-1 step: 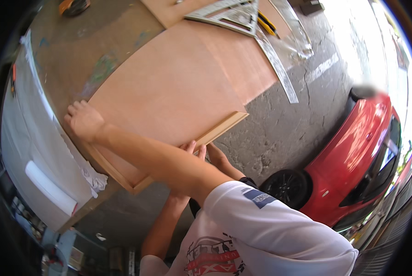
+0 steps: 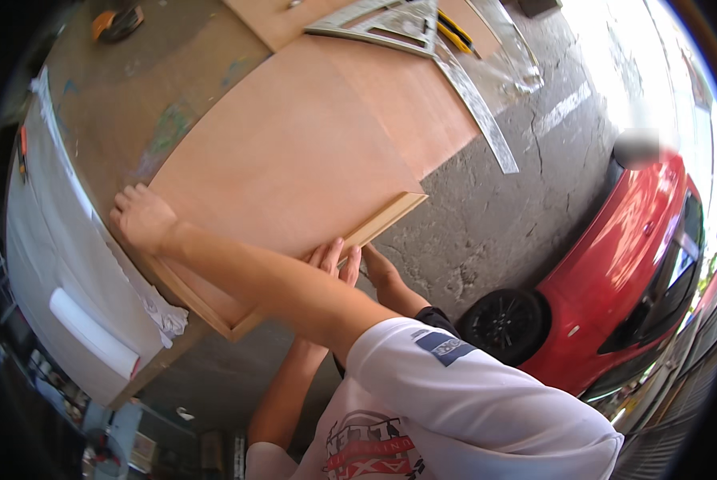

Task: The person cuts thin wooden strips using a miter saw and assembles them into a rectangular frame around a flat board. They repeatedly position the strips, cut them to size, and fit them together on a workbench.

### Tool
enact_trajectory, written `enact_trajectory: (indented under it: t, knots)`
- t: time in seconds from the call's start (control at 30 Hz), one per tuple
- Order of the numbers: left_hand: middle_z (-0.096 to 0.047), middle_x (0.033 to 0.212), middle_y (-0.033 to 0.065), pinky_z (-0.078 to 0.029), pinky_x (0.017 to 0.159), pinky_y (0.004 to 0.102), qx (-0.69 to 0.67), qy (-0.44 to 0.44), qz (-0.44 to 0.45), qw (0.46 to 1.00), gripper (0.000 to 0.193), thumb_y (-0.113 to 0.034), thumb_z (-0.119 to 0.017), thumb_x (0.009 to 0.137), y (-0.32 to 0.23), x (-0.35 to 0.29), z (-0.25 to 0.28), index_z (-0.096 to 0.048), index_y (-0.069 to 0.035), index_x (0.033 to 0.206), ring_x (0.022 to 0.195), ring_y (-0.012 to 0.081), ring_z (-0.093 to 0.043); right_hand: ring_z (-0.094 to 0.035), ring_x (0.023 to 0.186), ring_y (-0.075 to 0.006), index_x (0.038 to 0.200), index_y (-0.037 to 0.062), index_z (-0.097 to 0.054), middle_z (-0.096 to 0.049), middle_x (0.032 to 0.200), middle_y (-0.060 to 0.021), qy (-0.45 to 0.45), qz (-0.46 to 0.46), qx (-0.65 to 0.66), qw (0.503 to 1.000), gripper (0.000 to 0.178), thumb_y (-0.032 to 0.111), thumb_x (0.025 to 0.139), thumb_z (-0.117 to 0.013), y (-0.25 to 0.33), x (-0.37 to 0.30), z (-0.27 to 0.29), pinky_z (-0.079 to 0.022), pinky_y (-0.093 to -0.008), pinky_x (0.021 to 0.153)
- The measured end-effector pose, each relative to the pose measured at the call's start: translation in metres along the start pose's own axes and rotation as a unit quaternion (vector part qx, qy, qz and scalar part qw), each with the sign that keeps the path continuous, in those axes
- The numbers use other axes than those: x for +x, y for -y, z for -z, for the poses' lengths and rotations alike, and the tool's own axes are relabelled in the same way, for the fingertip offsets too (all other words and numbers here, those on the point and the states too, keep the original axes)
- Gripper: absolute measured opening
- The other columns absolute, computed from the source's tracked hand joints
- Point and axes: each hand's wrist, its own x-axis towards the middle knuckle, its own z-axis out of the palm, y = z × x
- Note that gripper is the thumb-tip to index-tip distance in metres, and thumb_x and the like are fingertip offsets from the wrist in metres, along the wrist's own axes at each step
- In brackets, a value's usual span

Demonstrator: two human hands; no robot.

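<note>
A large thin wooden panel (image 2: 294,136) lies on the table, with raised wooden strips along two of its edges. My right arm reaches across to the panel's left side, over my left arm. There my right hand (image 2: 144,218) curls its fingers around the far end of the left strip (image 2: 189,298). My left hand (image 2: 334,262) grips the near strip (image 2: 390,220) about halfway along, fingers on top; its thumb is hidden. The two strips meet at the near-left corner, below my right forearm.
Beyond the panel are a metal speed square (image 2: 374,32), a metal ruler (image 2: 478,108) and a yellow utility knife (image 2: 457,38). An orange-black tape measure (image 2: 118,26) sits far left on the table (image 2: 134,96). White sheeting (image 2: 42,232) and a white roll (image 2: 94,332) are left; a red car (image 2: 622,256) is right.
The whole view has shifted slightly. Both hands keep their places on the strips, and the left hand's fingers have shifted a little.
</note>
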Motion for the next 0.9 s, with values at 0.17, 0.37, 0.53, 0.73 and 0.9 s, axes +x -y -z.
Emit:
enact_trajectory:
  t: [0.17, 0.37, 0.53, 0.73, 0.9]
  knots:
    - [-0.069, 0.123, 0.0064, -0.052, 0.083, 0.0425, 0.045, -0.083, -0.049, 0.994, 0.031, -0.009, -0.080, 0.087, -0.030, 0.070, -0.022, -0.072, -0.012, 0.117, 0.101, 0.0272, -0.067, -0.058, 0.109, -0.0261, 0.102, 0.0094, -0.073, -0.066, 0.111, -0.0100, 0.001, -0.013, 0.036, 0.999, 0.022, 0.021, 0.092, -0.058, 0.004, 0.001, 0.000, -0.042, -0.0384, 0.094]
    - [-0.068, 0.115, 0.0098, -0.054, 0.077, 0.0410, 0.031, -0.079, -0.062, 0.994, 0.014, -0.005, -0.076, 0.090, -0.036, 0.101, -0.038, -0.070, -0.006, 0.103, 0.091, 0.0288, -0.066, -0.062, 0.111, -0.0276, 0.097, 0.0117, -0.076, -0.069, 0.110, -0.0079, -0.024, -0.028, 0.056, 0.998, 0.022, 0.025, 0.092, -0.059, 0.000, 0.008, -0.002, -0.047, -0.0415, 0.096]
    - [-0.069, 0.115, 0.0114, -0.053, 0.077, 0.0412, -0.013, -0.088, -0.069, 0.994, 0.021, 0.000, -0.082, 0.084, -0.029, 0.098, -0.042, -0.071, -0.005, 0.100, 0.092, 0.0295, -0.065, -0.063, 0.107, -0.0254, 0.088, 0.0131, -0.077, -0.070, 0.103, -0.0062, -0.067, -0.020, 0.066, 0.995, 0.020, 0.023, 0.089, -0.060, 0.005, 0.010, -0.005, -0.050, -0.0381, 0.093]
    - [-0.070, 0.114, 0.0112, -0.054, 0.079, 0.0410, -0.035, -0.099, -0.068, 0.992, 0.023, 0.000, -0.085, 0.082, -0.026, 0.096, -0.045, -0.072, -0.005, 0.100, 0.095, 0.0294, -0.065, -0.063, 0.110, -0.0257, 0.090, 0.0121, -0.078, -0.072, 0.107, -0.0073, -0.048, -0.028, 0.093, 0.994, 0.022, 0.024, 0.090, -0.059, 0.005, 0.015, -0.011, -0.050, -0.0398, 0.095]
    - [-0.070, 0.114, 0.0106, -0.054, 0.079, 0.0408, -0.050, -0.090, -0.053, 0.993, 0.024, -0.002, -0.086, 0.081, -0.029, 0.100, -0.039, -0.071, -0.006, 0.100, 0.094, 0.0294, -0.065, -0.064, 0.109, -0.0277, 0.091, 0.0090, -0.077, -0.072, 0.107, -0.0096, -0.067, -0.059, 0.146, 0.985, 0.026, 0.025, 0.091, -0.058, 0.006, 0.017, -0.017, -0.051, -0.0419, 0.096]
